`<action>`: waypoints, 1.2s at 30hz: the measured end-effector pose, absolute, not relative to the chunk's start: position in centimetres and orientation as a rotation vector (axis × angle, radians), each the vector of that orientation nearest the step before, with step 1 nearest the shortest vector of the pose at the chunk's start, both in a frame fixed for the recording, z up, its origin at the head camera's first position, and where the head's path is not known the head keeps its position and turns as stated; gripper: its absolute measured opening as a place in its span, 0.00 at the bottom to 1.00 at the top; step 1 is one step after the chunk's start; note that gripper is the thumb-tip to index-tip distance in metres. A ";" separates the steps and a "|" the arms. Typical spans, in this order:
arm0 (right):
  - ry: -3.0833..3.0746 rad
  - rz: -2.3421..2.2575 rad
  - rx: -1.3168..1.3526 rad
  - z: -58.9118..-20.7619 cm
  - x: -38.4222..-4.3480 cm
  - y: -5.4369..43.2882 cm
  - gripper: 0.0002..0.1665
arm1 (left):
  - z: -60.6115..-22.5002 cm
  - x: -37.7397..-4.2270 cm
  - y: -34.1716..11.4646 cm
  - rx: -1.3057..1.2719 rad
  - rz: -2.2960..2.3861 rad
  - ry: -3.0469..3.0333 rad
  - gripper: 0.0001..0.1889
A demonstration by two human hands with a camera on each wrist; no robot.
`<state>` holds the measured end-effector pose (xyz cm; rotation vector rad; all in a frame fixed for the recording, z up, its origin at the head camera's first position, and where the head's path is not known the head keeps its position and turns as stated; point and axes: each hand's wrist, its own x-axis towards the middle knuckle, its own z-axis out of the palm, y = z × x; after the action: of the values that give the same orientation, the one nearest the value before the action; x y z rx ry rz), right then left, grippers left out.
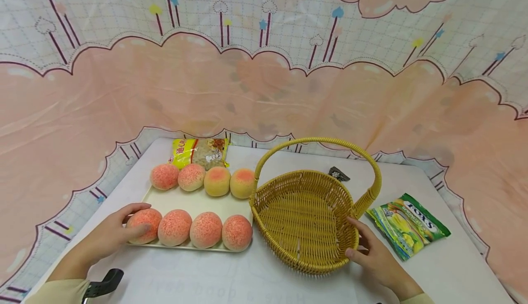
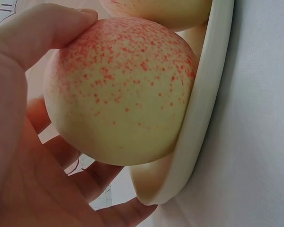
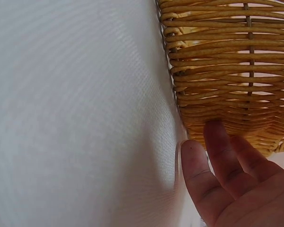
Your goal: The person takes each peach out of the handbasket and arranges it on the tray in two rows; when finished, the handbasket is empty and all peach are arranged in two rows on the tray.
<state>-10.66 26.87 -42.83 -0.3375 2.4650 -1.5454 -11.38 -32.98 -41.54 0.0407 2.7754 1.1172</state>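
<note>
My left hand (image 1: 113,233) grips the peach (image 2: 123,94) at the front left corner of a cream tray (image 1: 185,204), thumb on top and fingers curled round its far side. In the left wrist view this peach is pale yellow with red speckles and sits against the tray's rim. Several more peaches (image 1: 175,227) stand in the front row, with another row behind. On the right, a wicker basket (image 1: 297,217) with an arched handle stands with nothing inside. My right hand (image 1: 373,253) holds its right side, thumb at the rim; several fingertips touch the outer weave in the right wrist view.
A yellow food packet (image 1: 200,152) lies behind the back row of peaches. Right of the basket is a green Fox's candy bag (image 1: 408,226). Behind the basket lies a small black item (image 1: 339,174). A patterned curtain (image 1: 264,93) hangs behind the white table (image 1: 198,276).
</note>
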 end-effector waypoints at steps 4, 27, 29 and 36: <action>2.461 -1.539 -0.333 -42.8 -10.6 27.0 0.43 | -41.4 -11.3 -32.9 0.041 1.115 2.770 0.35; 2.471 -1.562 -0.349 -43.0 -10.6 27.0 0.42 | -41.7 -10.2 -33.0 0.003 1.123 2.765 0.35; 2.474 -1.564 -0.357 -43.0 -10.6 27.0 0.42 | -41.8 -10.1 -33.0 0.000 1.133 2.748 0.35; 2.510 -1.546 -0.360 -42.8 -10.4 27.1 0.41 | -42.0 -9.8 -32.9 0.012 1.167 2.739 0.35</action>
<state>-10.41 27.10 -42.85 -0.3598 2.5101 -1.5456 -9.82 -32.92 -41.98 0.0116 2.7388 1.1671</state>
